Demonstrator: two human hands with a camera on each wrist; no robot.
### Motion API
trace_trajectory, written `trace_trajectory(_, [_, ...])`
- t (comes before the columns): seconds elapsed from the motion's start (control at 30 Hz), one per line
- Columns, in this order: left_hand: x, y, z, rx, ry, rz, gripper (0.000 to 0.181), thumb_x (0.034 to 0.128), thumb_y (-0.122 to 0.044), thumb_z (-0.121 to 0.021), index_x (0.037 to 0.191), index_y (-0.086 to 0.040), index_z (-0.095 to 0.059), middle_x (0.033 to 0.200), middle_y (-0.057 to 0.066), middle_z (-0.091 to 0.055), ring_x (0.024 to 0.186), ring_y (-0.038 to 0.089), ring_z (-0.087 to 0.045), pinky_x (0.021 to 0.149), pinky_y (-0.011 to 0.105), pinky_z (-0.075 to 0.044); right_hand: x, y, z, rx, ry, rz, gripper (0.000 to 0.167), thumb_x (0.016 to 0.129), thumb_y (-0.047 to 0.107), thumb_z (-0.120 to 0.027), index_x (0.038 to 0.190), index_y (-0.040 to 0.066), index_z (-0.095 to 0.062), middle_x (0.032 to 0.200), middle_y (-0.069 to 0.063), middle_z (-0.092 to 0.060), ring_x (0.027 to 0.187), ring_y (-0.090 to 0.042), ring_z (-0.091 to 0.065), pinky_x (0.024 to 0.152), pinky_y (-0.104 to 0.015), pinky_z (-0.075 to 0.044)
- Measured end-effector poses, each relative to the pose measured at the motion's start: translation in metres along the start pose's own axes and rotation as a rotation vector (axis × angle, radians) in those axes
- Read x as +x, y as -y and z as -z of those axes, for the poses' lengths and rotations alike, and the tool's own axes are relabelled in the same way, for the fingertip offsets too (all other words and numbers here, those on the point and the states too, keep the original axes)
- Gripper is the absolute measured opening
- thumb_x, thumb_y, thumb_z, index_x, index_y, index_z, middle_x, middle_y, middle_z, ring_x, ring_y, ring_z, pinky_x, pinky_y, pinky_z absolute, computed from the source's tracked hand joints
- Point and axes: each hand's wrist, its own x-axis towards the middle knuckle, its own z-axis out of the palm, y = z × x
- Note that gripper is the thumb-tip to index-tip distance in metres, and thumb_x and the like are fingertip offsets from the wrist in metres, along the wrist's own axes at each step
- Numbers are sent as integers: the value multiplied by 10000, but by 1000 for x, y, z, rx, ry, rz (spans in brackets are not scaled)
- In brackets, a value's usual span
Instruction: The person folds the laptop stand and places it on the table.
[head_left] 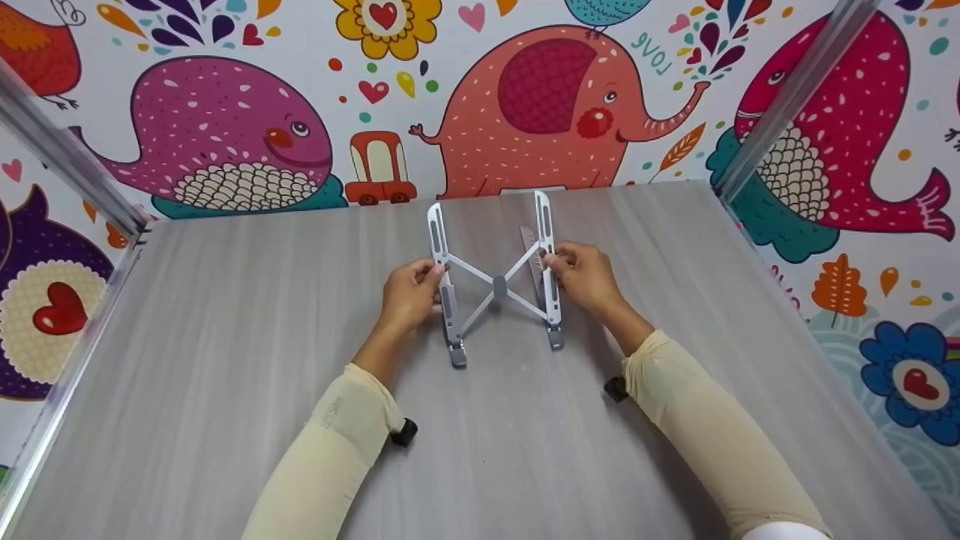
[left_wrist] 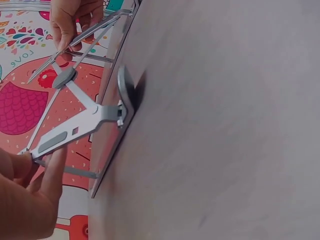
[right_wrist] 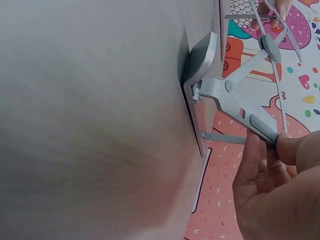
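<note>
A silver folding laptop stand point(head_left: 499, 286) stands unfolded on the table, its two long arms joined by crossed bars with a grey hub in the middle. My left hand point(head_left: 411, 294) pinches the left arm about halfway along, thumb on top and fingers beneath, as the left wrist view shows. On the other side my right hand point(head_left: 588, 276) grips the right arm the same way. Grey flip-up feet tip the near ends of both arms. In the right wrist view, a thin support strut point(right_wrist: 225, 138) props the raised arm above its base bar.
The wood-grain table point(head_left: 247, 337) spreads around the stand. A wall with cartoon animals point(head_left: 555, 112) rises at its far edge. Metal rails point(head_left: 795, 97) run along the corners. A black wrist camera point(head_left: 405, 433) sits at the left sleeve, another point(head_left: 616, 388) at the right.
</note>
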Motion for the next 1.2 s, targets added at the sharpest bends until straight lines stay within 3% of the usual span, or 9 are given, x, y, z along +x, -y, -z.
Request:
trace_trajectory(0.33, [5, 4, -4, 25, -7, -56, 276, 1072, -215, -538, 1216, -32, -687, 927, 43, -679, 764, 172, -594, 772, 431, -590, 3, -5, 2, 2, 20, 5, 170, 1019, 184, -639, 1103, 69, -732, 868, -80, -697, 710, -203, -592, 567, -222, -467])
trace_trajectory(0.53, [5, 6, -3, 49, 1, -52, 270, 1077, -222, -528, 1225, -56, -681, 1054, 78, -723, 795, 197, -606, 813, 464, -589, 2, -6, 3, 62, 54, -18, 164, 1023, 179, -631, 1106, 72, -724, 869, -79, -674, 725, -257, -588, 551, -228, -454])
trace_trajectory(0.67, [4, 5, -1, 48, 4, -54, 272, 1072, -228, -539, 1220, -49, -681, 1039, 98, -721, 792, 206, -611, 806, 464, -591, 2, -6, 2, 97, 67, -23, 162, 1024, 185, -630, 1106, 81, -723, 826, -42, -639, 697, -226, -566, 534, -227, -438])
trace_trajectory(0.83, [4, 5, -2, 56, -10, -58, 261, 1063, -231, -559, 1208, -61, -694, 1077, 94, -744, 750, 170, -609, 718, 369, -601, 4, -7, 2, 146, 89, -31, 175, 1025, 186, -627, 1114, 61, -712, 788, -32, -610, 686, -216, -539, 545, -230, -442])
trace_trajectory(1.03, [5, 5, -3, 36, -13, -46, 247, 1059, -235, -568, 1193, -73, -697, 1071, 114, -741, 731, 177, -585, 634, 295, -566, 5, -4, 1, 165, 109, -36, 165, 1026, 169, -624, 1099, 45, -702, 781, -50, -580, 728, -295, -537, 547, -230, -420])
trace_trajectory(1.2, [5, 6, -6, 13, -6, -44, 239, 1065, -233, -554, 1192, -89, -697, 1155, 134, -738, 712, 152, -571, 609, 268, -541, 5, -5, 1, 182, 113, -28, 173, 1023, 149, -624, 1101, 12, -693, 789, -41, -584, 709, -220, -531, 569, -259, -447])
